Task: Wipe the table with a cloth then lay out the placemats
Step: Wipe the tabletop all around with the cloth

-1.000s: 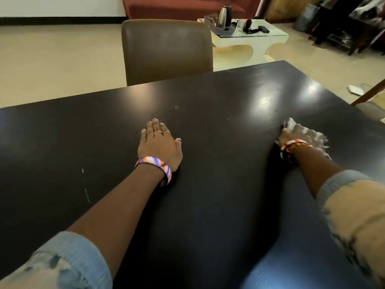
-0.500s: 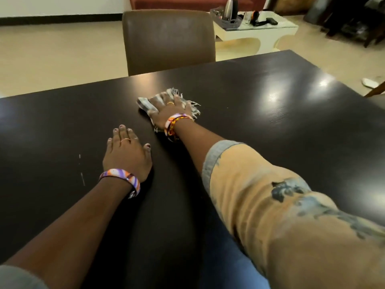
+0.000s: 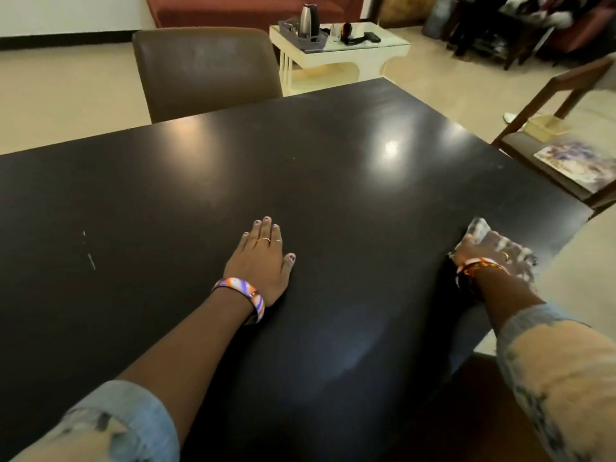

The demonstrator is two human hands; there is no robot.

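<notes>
The right hand (image 3: 480,258) presses the pale cloth (image 3: 500,245) flat against the dark bench (image 3: 333,181) at its right edge — fingers blurred, spread or not I cannot tell — while the left hand (image 3: 263,261), left of the cloth, lies palm-down with fingers straight, likely bracing; the placemat (image 3: 580,165) probably waits on the chair beyond.

a dark, glossy table (image 3: 333,181) fills most of the view, its far edge running from nine o'clock up toward one o'clock and its right corner at three o'clock. pale light patches shine on it at twelve and one o'clock. small whitish marks (image 3: 89,253) sit at nine o'clock. the left hand (image 3: 261,261) rests flat on the top near the centre, fingers straight. at three o'clock, near the right edge, the right hand (image 3: 480,258) presses on a pale, blurred cloth (image 3: 500,245) lying on the surface.
</notes>
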